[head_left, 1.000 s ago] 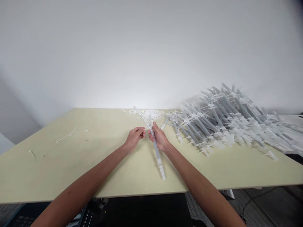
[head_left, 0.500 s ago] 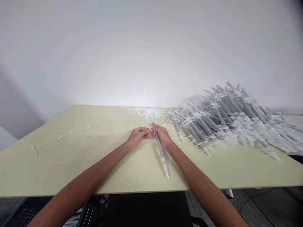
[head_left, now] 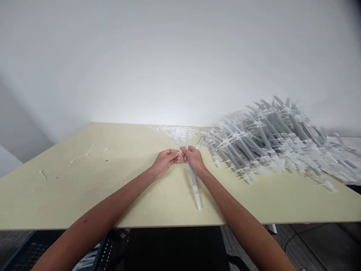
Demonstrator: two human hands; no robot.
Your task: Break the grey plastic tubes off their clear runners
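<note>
My R hand (head_left: 193, 159) is closed round the tube (head_left: 192, 175), approx. its upper part, prob. to keep it steady; the lower end points to 5 o'clock. My L hand (head_left: 166, 162) has fingertips pinched together, seemingly on a white bit (head_left: 179, 151), too small to name. White ties (head_left: 180, 132) lie at 12 o'clock, the pile (head_left: 265, 141) at 2-3, prob. for short reach. Vs. 1 s ago: a gap was between my hands; now fingertips meet.
</note>
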